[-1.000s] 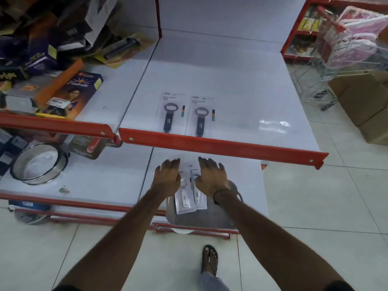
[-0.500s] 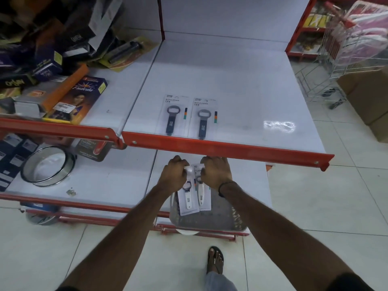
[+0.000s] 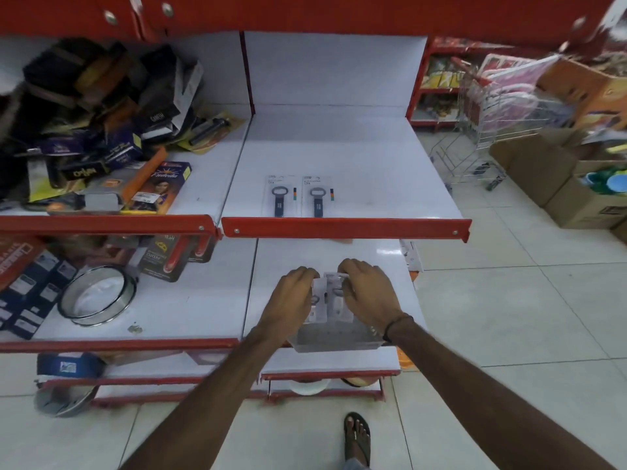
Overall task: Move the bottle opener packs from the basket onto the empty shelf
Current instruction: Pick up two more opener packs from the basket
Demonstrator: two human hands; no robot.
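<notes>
Two bottle opener packs (image 3: 279, 196) (image 3: 317, 197) lie side by side near the front of the white shelf (image 3: 373, 171). Below, a grey basket (image 3: 336, 339) sits on the lower shelf. My left hand (image 3: 291, 300) grips a white bottle opener pack (image 3: 317, 301) and my right hand (image 3: 368, 293) grips another pack (image 3: 334, 293), both held just above the basket. My fingers cover most of each pack.
The left shelf holds a heap of boxed goods (image 3: 101, 130). A round metal sieve (image 3: 96, 295) lies on the lower left shelf. A wire trolley (image 3: 481, 130) and cardboard boxes (image 3: 559, 178) stand at the right. My sandalled foot (image 3: 356, 437) is on the tiled floor.
My hands went from lying flat on the packs in the basket to gripping one pack each and lifting them. The camera tilted up, showing more of the shelving.
</notes>
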